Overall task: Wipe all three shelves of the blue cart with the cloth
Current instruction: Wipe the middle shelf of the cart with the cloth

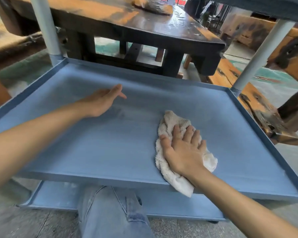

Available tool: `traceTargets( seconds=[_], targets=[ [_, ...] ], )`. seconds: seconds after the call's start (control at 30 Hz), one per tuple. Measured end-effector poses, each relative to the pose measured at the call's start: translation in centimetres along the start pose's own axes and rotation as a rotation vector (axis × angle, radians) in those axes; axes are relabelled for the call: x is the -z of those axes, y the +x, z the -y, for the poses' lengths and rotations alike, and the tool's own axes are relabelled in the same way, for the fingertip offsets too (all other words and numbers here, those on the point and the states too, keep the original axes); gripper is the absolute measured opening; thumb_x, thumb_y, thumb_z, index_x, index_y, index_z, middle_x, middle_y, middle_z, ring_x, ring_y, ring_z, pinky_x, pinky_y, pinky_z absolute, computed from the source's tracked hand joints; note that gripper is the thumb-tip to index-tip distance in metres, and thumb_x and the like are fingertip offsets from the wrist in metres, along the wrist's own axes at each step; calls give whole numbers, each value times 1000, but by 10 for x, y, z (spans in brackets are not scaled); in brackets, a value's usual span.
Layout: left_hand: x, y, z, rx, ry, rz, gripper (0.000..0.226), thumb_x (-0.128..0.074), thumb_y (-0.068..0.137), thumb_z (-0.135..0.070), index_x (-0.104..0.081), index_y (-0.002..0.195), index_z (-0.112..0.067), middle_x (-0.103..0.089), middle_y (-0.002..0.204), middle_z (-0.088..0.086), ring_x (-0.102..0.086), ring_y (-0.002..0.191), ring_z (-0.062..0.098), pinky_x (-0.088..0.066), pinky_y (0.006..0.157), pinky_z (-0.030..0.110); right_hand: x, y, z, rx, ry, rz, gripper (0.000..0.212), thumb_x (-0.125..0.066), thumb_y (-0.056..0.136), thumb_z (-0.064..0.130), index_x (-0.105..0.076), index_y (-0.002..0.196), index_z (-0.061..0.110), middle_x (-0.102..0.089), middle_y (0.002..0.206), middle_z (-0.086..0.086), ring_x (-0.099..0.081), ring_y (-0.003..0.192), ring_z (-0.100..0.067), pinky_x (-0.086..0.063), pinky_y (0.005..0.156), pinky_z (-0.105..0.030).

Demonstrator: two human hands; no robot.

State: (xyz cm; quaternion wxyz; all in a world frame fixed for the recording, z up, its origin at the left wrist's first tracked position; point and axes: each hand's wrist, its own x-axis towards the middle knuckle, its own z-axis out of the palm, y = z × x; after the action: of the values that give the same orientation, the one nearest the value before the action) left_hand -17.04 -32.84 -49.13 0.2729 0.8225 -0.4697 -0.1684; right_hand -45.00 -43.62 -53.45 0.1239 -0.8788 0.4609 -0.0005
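The white cloth [169, 124] lies bunched on the middle shelf [110, 148] of the blue cart [248, 193], toward its near right edge, one end hanging over the front rim. The right hand [182, 152] presses flat on it, fingers spread and nearly straight. The left hand [101, 102] hovers open over the shelf's left part, holding nothing; the bottom shelf [58, 194] shows below.
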Motion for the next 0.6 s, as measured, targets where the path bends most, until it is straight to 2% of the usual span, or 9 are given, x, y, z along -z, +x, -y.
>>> traceTargets(
  seconds=[0.13, 0.2, 0.23, 0.3, 0.37, 0.43, 0.53, 0.6],
  targets=[
    [31, -14, 13, 4, -40, -121, 75, 0, 91, -75, -62, 121, -44, -54, 141, 2, -49, 128, 20, -32, 105, 36, -15, -2, 61, 85, -15, 26, 83, -14, 96, 66, 2, 162, 19, 12, 166, -24, 19, 151, -44, 10, 120, -62],
    [47, -26, 27, 65, -64, -182, 73, -1, 94, -71, -65, 118, -42, -58, 134, 4, -55, 112, 18, -36, 95, 32, -22, -3, 93, 142, -14, 41, 84, -15, 96, 67, 2, 162, 17, 13, 166, -25, 19, 151, -45, 11, 119, -63],
    [52, -30, 30, 88, -127, -206, 73, -2, 96, -68, -67, 113, -41, -59, 133, 3, -56, 108, 16, -38, 96, 32, -25, -3, 104, 166, -17, 47, 86, -15, 95, 68, 2, 162, 16, 13, 166, -26, 19, 151, -46, 11, 119, -63],
    [65, -43, 40, 107, -330, -269, 71, -5, 99, -63, -70, 99, -35, -61, 134, -1, -53, 121, 17, -32, 113, 41, -31, -4, 131, 250, -24, 64, 91, -16, 92, 72, 2, 162, 16, 13, 165, -27, 18, 151, -47, 10, 119, -64],
    [78, -58, 45, 113, -420, -333, 74, -7, 93, -68, -72, 91, -33, -65, 131, -3, -50, 129, 18, -26, 119, 48, -37, -6, 159, 351, -20, 86, 98, -18, 87, 78, 0, 162, 17, 12, 166, -25, 17, 151, -45, 10, 119, -63],
    [88, -70, 44, 99, -439, -355, 79, -6, 89, -70, -73, 94, -29, -66, 129, -3, -49, 131, 14, -26, 119, 47, -42, -8, 186, 458, -3, 103, 104, -20, 81, 85, -3, 161, 21, 10, 167, -21, 15, 153, -41, 10, 119, -61],
    [98, -84, 40, 84, -476, -408, 83, -3, 98, -63, -74, 103, -19, -68, 123, -2, -53, 124, 4, -33, 113, 38, -49, -11, 226, 641, 26, 141, 110, -21, 73, 93, -6, 161, 28, 6, 169, -13, 13, 154, -35, 10, 121, -58],
    [103, -93, 37, 80, -474, -430, 84, -1, 101, -58, -73, 108, -15, -69, 122, -1, -55, 121, 3, -35, 109, 34, -53, -13, 249, 774, 50, 175, 113, -19, 69, 98, -8, 160, 33, 4, 170, -8, 11, 155, -30, 10, 122, -55]
  ],
)
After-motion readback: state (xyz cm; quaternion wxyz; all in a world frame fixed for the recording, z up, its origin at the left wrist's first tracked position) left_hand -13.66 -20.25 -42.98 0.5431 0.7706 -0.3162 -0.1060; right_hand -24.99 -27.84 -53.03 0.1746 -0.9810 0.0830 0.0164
